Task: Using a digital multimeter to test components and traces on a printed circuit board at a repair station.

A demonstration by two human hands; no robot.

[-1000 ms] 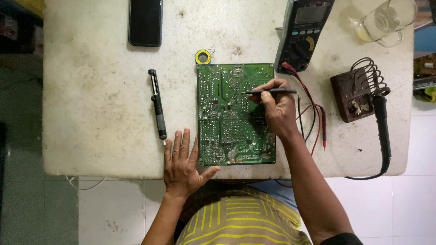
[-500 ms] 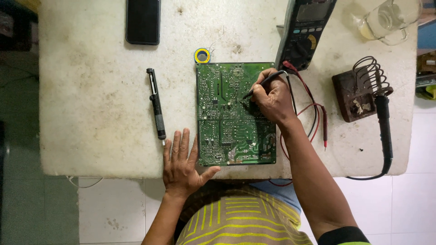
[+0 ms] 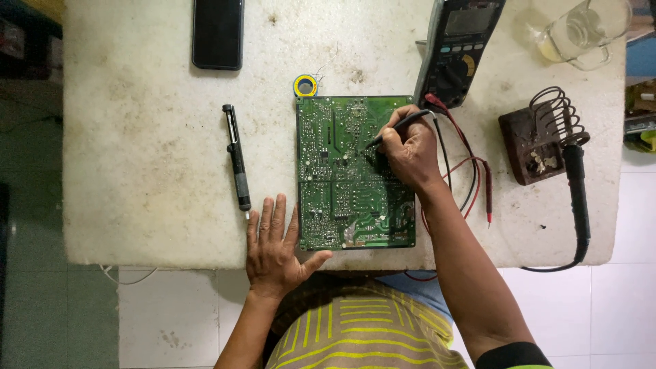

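The right hand gripped a black probe, its tip down on the green board under that hand. The left hand lay flat and loose beside the board. The red probe, right of the hand, waited unused, so testing looked only begun.

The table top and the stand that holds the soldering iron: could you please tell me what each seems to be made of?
The table top looks like pale stone or marble, matte and stained: mottled white with brown spots and a thick worn edge. The stand seems a dark brown block, perhaps wood or rusted metal, with a coiled bare-metal wire holder; the soldering iron has a black, probably plastic, handle.
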